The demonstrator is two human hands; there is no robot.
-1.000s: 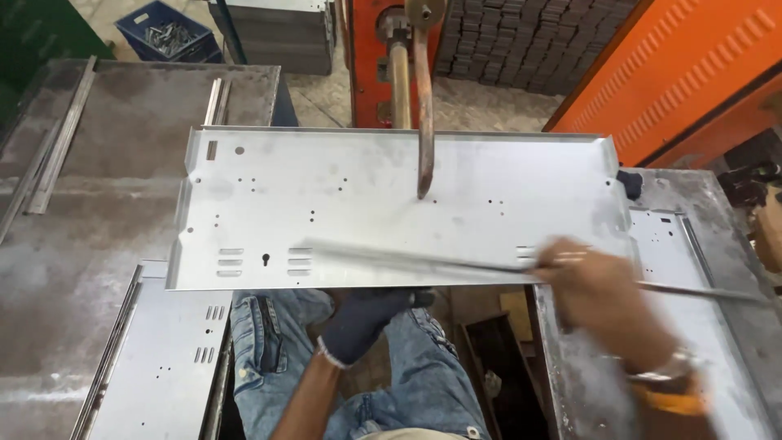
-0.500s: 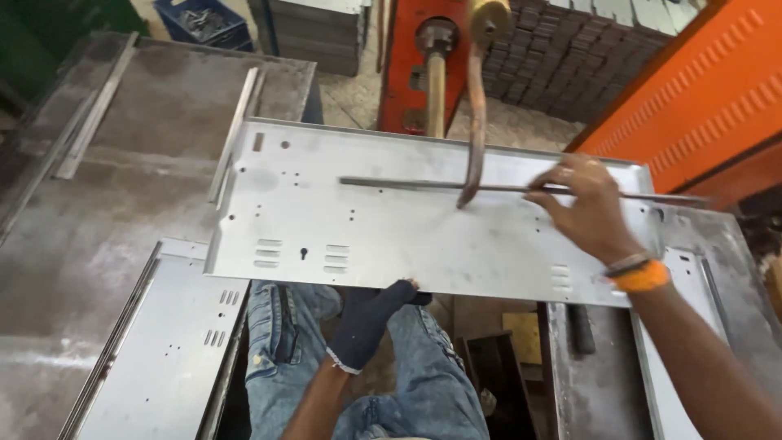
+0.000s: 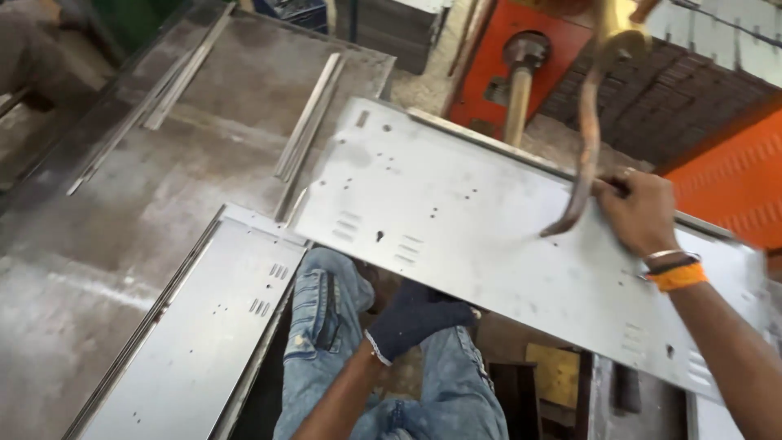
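Note:
A long grey sheet-metal panel [image 3: 456, 212] with punched holes and slots lies slanted across my lap under a curved copper welding arm [image 3: 588, 138], whose tip rests on the panel. My left hand [image 3: 419, 318], in a dark blue glove, grips the panel's near edge from below. My bare right hand [image 3: 639, 213], with an orange band at the wrist, is closed on a thin metal strip [image 3: 489, 140] that runs along the panel's far edge, right beside the copper arm.
A similar panel [image 3: 204, 326] lies at lower left on a grey steel bench [image 3: 106, 244] with loose metal strips [image 3: 309, 114]. An orange machine body [image 3: 529, 57] and a perforated orange sheet [image 3: 733, 179] stand behind. Another person's arm [image 3: 32, 49] shows at top left.
My right hand has carried the thin strip from the middle of the panel to its far edge, next to the copper arm. The gloved left hand stays under the near edge. The view has tilted.

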